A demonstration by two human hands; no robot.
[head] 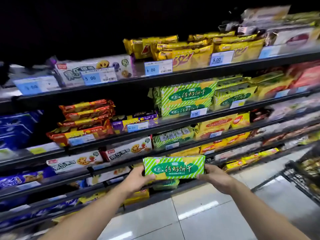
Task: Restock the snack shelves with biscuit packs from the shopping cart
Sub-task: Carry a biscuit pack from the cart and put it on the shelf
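Green pack [174, 168] held, stocked shelves [190, 74], cart [297, 172] right

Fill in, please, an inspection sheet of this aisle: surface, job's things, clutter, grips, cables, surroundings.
Surface: dark metal shelves, blue price tags on their edges.
Job's things: green-and-white striped plastic biscuit pack, held level before the lower shelves; matching packs stacked on the second shelf; black wire shopping cart at the right edge.
Clutter: nothing seen.
Grips: left hand holds the pack's left end, right hand its right end.
Cables: nothing seen.
Surroundings: pale glossy floor tiles.
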